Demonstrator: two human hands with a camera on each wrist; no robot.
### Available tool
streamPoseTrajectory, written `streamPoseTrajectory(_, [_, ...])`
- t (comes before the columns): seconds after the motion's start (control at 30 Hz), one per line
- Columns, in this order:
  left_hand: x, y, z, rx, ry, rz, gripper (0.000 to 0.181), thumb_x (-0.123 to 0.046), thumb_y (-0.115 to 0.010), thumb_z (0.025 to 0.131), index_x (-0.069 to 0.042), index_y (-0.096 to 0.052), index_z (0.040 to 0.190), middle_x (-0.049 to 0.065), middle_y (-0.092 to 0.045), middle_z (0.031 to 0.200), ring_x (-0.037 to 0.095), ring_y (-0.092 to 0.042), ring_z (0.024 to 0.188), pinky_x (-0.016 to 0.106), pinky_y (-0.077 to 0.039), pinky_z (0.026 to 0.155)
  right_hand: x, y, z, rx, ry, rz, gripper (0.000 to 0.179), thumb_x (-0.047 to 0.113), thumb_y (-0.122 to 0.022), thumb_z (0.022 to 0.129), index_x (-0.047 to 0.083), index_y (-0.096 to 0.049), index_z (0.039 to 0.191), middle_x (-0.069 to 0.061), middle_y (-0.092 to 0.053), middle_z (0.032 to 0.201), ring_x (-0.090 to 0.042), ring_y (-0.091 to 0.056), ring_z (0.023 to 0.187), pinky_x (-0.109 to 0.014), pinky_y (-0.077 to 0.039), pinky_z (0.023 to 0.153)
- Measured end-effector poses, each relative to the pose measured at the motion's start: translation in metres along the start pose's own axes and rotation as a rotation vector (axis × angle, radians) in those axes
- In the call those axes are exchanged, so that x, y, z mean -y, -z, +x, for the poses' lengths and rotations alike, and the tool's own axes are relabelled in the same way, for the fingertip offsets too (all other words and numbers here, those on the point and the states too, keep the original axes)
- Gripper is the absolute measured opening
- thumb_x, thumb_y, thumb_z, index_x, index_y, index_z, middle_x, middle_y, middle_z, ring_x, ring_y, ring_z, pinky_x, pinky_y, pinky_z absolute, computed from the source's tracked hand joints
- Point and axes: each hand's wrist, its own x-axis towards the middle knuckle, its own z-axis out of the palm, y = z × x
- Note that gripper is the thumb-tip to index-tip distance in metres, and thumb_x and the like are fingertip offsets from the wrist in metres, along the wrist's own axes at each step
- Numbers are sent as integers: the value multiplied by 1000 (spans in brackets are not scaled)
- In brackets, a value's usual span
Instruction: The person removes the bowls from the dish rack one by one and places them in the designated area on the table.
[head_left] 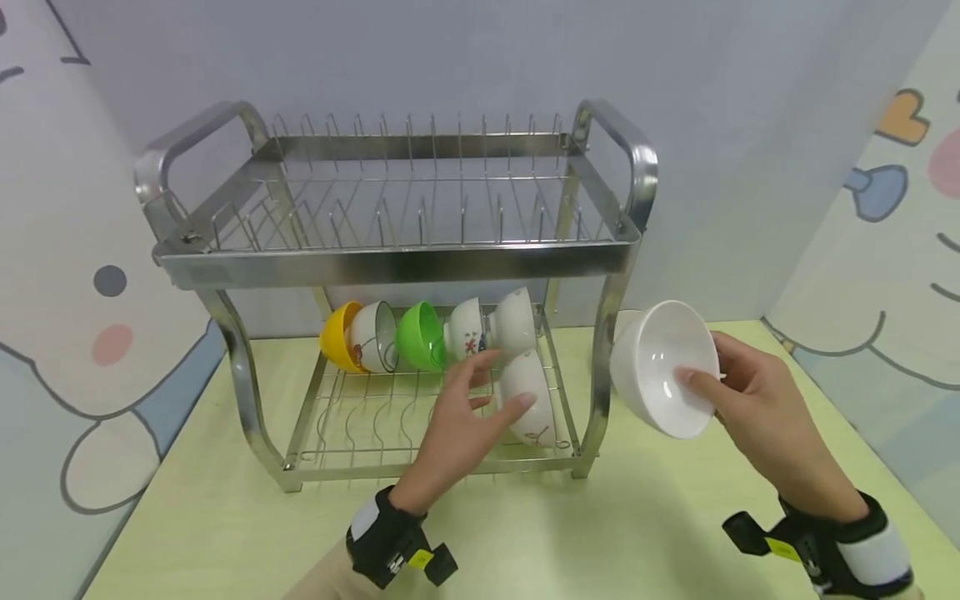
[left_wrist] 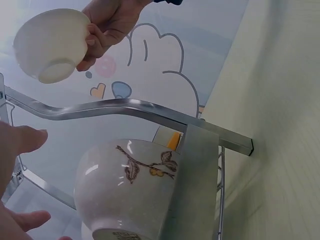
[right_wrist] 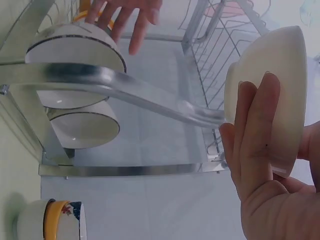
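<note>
My right hand (head_left: 768, 408) grips a plain white bowl (head_left: 670, 371) to the right of the rack, thumb inside the bowl and fingers along its outside. In the right wrist view, those fingers (right_wrist: 255, 130) lie against the bowl's wall. My left hand (head_left: 468, 412) is at the lower shelf with thumb and fingers spread, holding nothing. Nearest to it is a white bowl with a branch pattern (left_wrist: 125, 185), tipped on its side in the shelf's front right. Behind stands a row: a yellow bowl (head_left: 339, 337), a dark-rimmed white one, a green bowl (head_left: 422, 337) and two more white bowls.
A two-tier metal dish rack (head_left: 397, 265) stands on the pale table (head_left: 645, 525), with upright wire dividers on its upper tier. Beyond its right side, a stack of bowls (right_wrist: 55, 220) shows in the right wrist view. Walls with cartoon drawings (head_left: 900, 192) flank the table.
</note>
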Motion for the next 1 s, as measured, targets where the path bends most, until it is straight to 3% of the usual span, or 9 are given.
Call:
streamPoseTrajectory(0.1, [7, -4, 3, -13, 22, 20, 74, -50, -72, 77, -20, -40, 138, 12, -39, 134, 30, -42, 116, 49, -46, 91, -4, 5, 7, -33, -29, 7, 39, 18, -61, 93, 11, -53, 130, -11, -65, 107, -20, -62, 83, -20, -55, 64])
streamPoseTrajectory(0.23, [14, -10, 6, 0, 61, 33, 79, -50, -73, 76, -19, -39, 140, 14, -37, 136, 31, -41, 117, 52, -46, 88, -13, 11, 19, -45, -57, 134, 43, 15, -61, 93, 8, -49, 134, -14, -59, 113, -21, -58, 88, -17, -54, 68])
streamPoseTrajectory(0.33, [16, -14, 8, 15, 76, 31, 82, -50, -73, 75, -18, -37, 141, 14, -34, 139, 32, -43, 114, 51, -51, 79, -21, 14, 29, -62, -58, 202, 42, 13, -61, 92, 7, -50, 133, -16, -58, 112, -22, -58, 86, -19, -56, 65])
streamPoseTrajectory(0.53, [17, -24, 12, 39, 49, 50, 88, -55, -73, 72, -16, -34, 142, 14, -34, 136, 30, -49, 104, 42, -56, 66, -40, 16, 46, -144, -52, 192, 35, 8, -57, 93, 4, -55, 128, -16, -59, 110, -24, -65, 75, -25, -58, 57])
streamPoseTrajectory(0.7, [15, -33, 16, 28, 53, 57, 92, -59, -74, 68, -19, -35, 141, 12, -37, 129, 26, -51, 97, 35, -57, 60, -56, 12, 62, -185, -55, 283, 35, -4, -51, 91, -2, -55, 126, -19, -55, 112, -21, -66, 74, -26, -58, 57])
streamPoseTrajectory(0.8, [14, -36, 18, 25, 64, 63, 93, -60, -75, 66, -20, -35, 140, 12, -36, 128, 26, -52, 95, 34, -57, 59, -65, 9, 72, -201, -77, 315, 35, -7, -47, 90, -9, -52, 124, -23, -51, 114, -21, -67, 69, -26, -58, 56])
streamPoseTrajectory(1.0, [13, -40, 19, 22, 78, 70, 93, -57, -76, 67, -21, -32, 141, 15, -34, 128, 28, -52, 95, 36, -57, 59, -88, 6, 85, -209, -158, 258, 35, -4, -41, 91, -17, -47, 124, -31, -45, 117, -19, -67, 59, -22, -57, 55])
